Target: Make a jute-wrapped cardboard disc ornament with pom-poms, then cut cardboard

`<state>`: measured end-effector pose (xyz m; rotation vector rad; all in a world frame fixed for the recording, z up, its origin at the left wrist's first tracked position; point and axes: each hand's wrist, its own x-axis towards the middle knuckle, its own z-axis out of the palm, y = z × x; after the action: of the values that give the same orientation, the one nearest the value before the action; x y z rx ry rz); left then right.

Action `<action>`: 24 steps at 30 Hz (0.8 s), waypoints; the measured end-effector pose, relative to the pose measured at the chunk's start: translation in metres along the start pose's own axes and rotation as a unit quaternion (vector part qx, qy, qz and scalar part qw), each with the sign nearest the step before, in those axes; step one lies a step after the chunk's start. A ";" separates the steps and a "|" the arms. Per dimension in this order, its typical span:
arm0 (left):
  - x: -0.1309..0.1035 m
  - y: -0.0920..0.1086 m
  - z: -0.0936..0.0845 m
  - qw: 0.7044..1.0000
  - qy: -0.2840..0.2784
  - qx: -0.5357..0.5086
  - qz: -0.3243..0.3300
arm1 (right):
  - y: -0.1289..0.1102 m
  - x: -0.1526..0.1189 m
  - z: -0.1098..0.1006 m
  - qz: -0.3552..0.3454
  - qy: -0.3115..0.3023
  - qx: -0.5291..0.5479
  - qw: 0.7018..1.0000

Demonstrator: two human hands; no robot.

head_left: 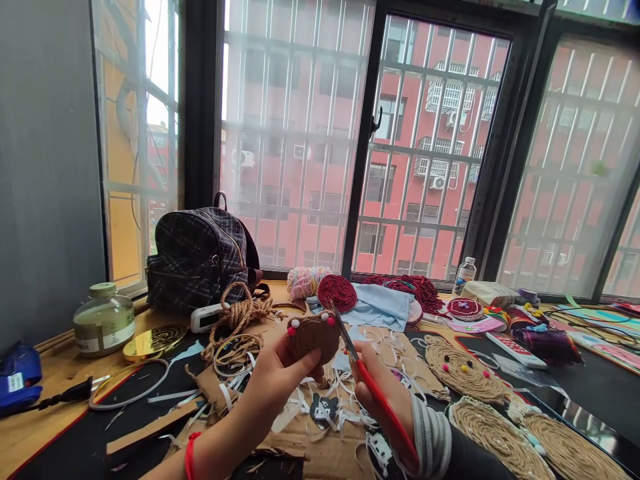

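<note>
Left hand (283, 373) grip pinching brown round disc (315, 339) w/ red and white pom-poms along its top edge, thumb on its face, disc held up over the littered bench (30, 437). Right hand (387, 380) grip closed round red-handled scissors (374, 388), blades pointing up just beside disc's right edge, can't tell if touching. Cardboard (335, 460) and white strips (297, 403) below, coiled rope mat (463, 373) off to the right, plaid backpack (195, 260) behind at left
</note>
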<state>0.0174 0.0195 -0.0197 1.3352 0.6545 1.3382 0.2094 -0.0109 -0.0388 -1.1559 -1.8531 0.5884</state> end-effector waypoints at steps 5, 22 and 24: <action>0.003 -0.002 -0.002 1.000 -0.023 -0.011 0.007 | 0.002 0.001 0.002 -0.018 -0.014 0.002 1.000; 0.006 -0.003 -0.006 0.999 -0.015 -0.029 0.019 | 0.004 0.000 0.010 -0.060 -0.037 -0.047 0.996; 0.005 -0.001 -0.005 0.999 -0.017 -0.025 0.021 | 0.002 -0.001 0.010 -0.066 -0.035 -0.037 0.997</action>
<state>0.0139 0.0256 -0.0202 1.3351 0.5693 1.3543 0.2021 -0.0101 -0.0458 -1.0623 -2.0085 0.4953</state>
